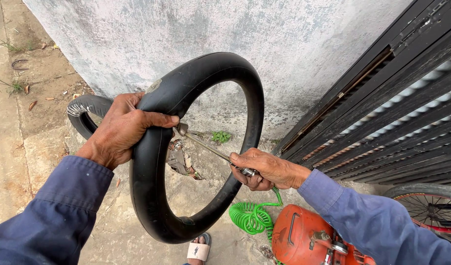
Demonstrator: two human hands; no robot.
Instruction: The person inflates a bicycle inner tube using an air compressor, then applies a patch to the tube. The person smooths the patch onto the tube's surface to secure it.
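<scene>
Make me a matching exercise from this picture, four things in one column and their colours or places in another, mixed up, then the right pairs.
Things:
1. inner tube
2. coiled hose
3. air tank
4. air nozzle

Descriptions:
A. bright green, on the ground
B. held in the right hand
C. orange, at the lower right
D. black, gripped by the left hand

Pairs: 1-D, 2-A, 3-C, 4-B
</scene>
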